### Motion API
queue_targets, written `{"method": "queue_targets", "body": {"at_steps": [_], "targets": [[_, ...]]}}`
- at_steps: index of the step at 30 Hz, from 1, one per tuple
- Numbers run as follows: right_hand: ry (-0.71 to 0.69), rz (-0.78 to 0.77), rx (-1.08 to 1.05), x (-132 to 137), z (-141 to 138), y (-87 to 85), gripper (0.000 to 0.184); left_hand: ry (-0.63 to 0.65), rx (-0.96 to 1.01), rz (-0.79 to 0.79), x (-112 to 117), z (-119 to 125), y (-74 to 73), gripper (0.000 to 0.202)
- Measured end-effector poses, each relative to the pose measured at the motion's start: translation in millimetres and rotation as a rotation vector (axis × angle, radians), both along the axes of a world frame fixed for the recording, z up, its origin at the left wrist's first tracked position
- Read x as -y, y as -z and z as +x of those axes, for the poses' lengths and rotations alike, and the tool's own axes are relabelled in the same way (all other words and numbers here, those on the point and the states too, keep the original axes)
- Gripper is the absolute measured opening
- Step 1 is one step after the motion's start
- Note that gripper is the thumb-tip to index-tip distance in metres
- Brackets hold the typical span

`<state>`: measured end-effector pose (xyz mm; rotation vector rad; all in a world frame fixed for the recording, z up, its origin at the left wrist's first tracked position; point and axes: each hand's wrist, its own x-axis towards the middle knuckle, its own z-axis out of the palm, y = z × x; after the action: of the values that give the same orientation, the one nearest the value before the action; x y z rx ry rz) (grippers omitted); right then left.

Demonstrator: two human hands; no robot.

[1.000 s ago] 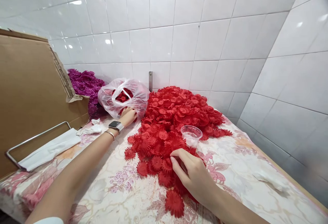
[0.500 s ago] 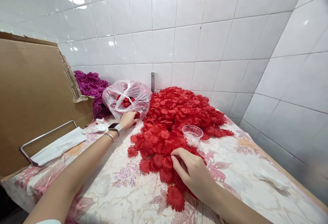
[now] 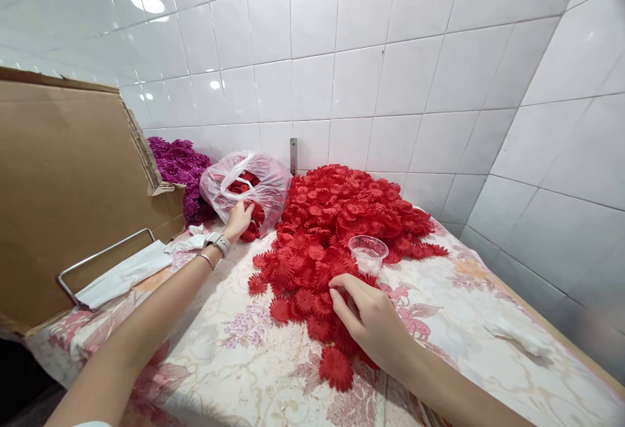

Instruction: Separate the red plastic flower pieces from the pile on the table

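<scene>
My left hand (image 3: 239,220), wearing a watch and a bracelet, is at the front of a clear plastic bag (image 3: 277,186) with red fabric flowers inside. Its fingers are closed beside some red flowers (image 3: 256,215); whether they pinch these or the bag's film, I cannot tell. Over the near part of a large pile of red fabric flowers (image 3: 336,209), my right hand (image 3: 367,313) is bent with thumb and forefinger together. Anything between those fingertips is too small or hidden to make out. A single red flower (image 3: 336,368) lies at the pile's near end.
A clear plastic cup (image 3: 368,254) stands on the pile's right side. Purple flowers (image 3: 178,166) are heaped behind a cardboard box (image 3: 73,199) at left. Nearby are a metal wire frame (image 3: 105,254), white paper (image 3: 129,274) and a ruler-like strip (image 3: 293,157). Tiled walls border the cloth-covered table (image 3: 209,355).
My left hand has moved up and slightly left at the bag, and more red flowers show beside its fingers. My right hand keeps its pinch in nearly the same place. The view has shifted slightly.
</scene>
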<state>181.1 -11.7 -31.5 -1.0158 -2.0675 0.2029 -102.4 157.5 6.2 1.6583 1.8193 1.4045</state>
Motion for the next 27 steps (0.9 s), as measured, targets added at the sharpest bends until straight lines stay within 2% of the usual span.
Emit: {"method": "queue_targets", "body": {"at_steps": [5,10,15,24,27], "targets": [[0.001,0.021,0.010,0.7,-0.8,-2.0,0.016,0.076,0.350,0.030,7.4,6.6,-3.9,0.031],[-0.005,-0.009,0.010,1.5,0.1,-3.0,0.016,0.163,0.556,0.012,25.1,17.0,-1.0,0.029],[-0.005,-0.050,0.013,2.1,0.9,-3.6,0.016,0.249,0.606,-0.016,46.3,24.3,0.1,0.018],[0.003,-0.007,-0.007,-2.1,5.8,-3.5,0.014,0.375,0.619,-0.036,66.4,28.5,-7.8,0.034],[0.018,0.025,0.000,-2.6,6.9,-4.4,0.014,0.371,0.622,-0.031,67.5,25.9,-12.0,0.039]]}}
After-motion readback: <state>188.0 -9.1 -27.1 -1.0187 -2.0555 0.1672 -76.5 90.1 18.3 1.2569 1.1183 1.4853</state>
